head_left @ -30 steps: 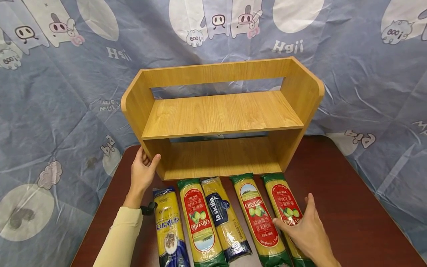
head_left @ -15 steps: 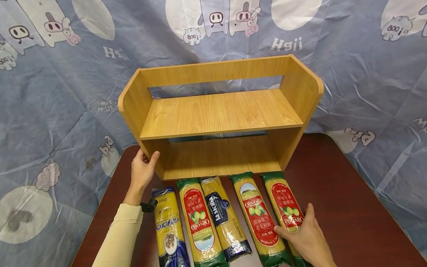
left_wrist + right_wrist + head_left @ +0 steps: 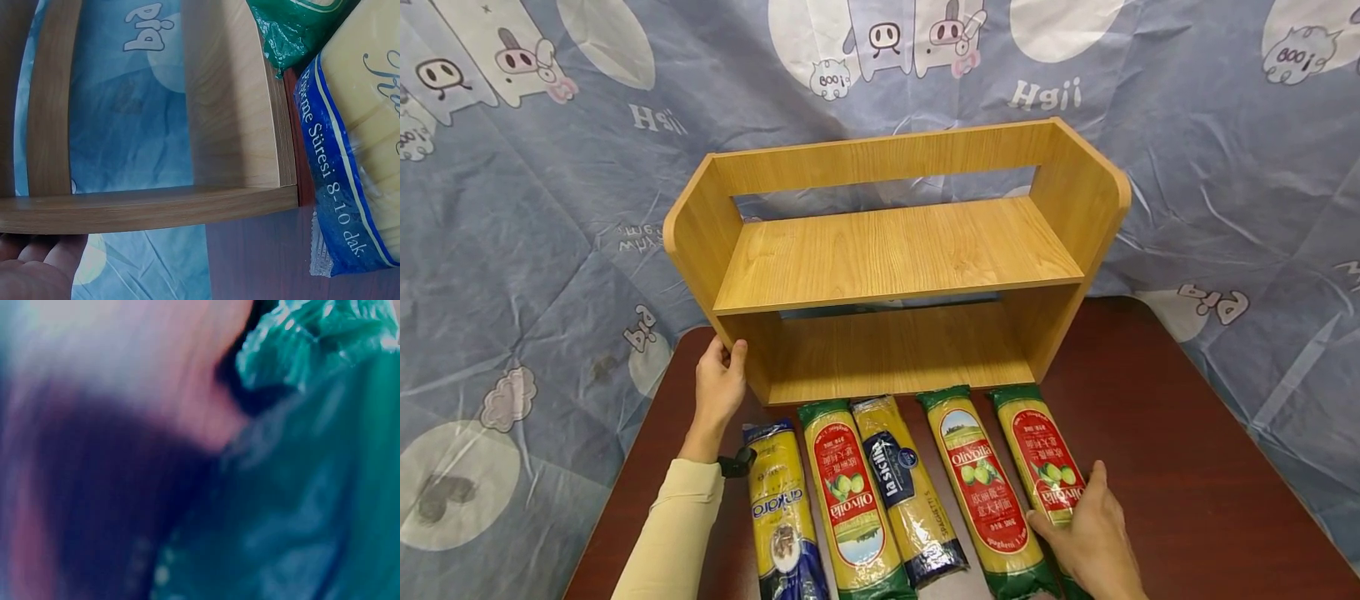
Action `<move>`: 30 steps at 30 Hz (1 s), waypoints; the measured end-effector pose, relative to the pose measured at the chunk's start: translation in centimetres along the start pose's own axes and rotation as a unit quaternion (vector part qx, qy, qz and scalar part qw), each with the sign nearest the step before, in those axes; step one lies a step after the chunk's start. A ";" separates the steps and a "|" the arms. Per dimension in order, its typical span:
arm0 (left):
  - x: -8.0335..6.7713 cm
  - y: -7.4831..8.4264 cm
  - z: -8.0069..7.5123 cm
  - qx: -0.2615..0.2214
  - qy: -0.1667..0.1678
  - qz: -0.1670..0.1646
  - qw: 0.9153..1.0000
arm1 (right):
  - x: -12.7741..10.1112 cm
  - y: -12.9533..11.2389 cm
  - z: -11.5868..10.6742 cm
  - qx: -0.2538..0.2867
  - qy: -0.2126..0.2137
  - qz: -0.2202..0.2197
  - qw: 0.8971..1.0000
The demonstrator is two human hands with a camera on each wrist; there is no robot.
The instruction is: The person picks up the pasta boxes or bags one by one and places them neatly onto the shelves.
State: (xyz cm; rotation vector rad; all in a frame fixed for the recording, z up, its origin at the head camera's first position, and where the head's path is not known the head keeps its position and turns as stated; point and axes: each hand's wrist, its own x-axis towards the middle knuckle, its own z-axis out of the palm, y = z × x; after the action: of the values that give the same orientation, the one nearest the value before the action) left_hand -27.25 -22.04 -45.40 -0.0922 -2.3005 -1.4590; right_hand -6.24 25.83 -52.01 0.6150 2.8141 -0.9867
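Observation:
In the head view my left hand (image 3: 719, 387) is at the left side of a wooden shelf (image 3: 880, 254). In the left wrist view its fingers (image 3: 37, 250) rest against the outer face of the side panel, with none on the inner face. My right hand (image 3: 1090, 542) straddles the lower half of the rightmost spaghetti pack (image 3: 1037, 442), thumb on the left side and fingers on the right, holding it. A blurred right wrist view shows the hand against the pack's green wrapping (image 3: 300, 487). The right fingertips are partly hidden.
Left of the held pack lie another red-and-green pack (image 3: 981, 492), a navy-labelled pack (image 3: 910, 492), a third red-and-green pack (image 3: 850, 492) and a yellow-and-blue pack (image 3: 782, 508). They lie before the shelf on a dark red table (image 3: 1180, 450). A blue printed cloth (image 3: 550, 250) hangs behind.
My right hand has come slightly down and toward the body, its thumb and fingers drawing closer together about the rightmost pack. My left hand stays at the shelf's side, its thumb a little nearer its fingers.

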 end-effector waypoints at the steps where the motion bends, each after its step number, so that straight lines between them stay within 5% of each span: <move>1: 0.0 0.0 0.0 0.001 0.001 0.000 1.000 | 0.0 0.0 0.1 -0.003 0.005 -0.001 1.000; 14: -0.1 -0.1 0.3 -0.001 0.011 -0.004 1.000 | 0.1 0.3 1.0 -0.033 0.077 0.001 0.996; 30: 0.9 0.7 0.4 0.021 0.058 -0.004 0.998 | 0.4 -0.2 0.4 -0.047 0.051 0.036 0.997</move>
State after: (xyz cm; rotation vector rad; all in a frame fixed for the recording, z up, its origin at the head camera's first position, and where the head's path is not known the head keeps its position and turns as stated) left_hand -28.01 -21.52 -44.63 0.0138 -2.2391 -1.3824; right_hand -6.73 25.60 -52.25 0.7682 2.8832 -0.8276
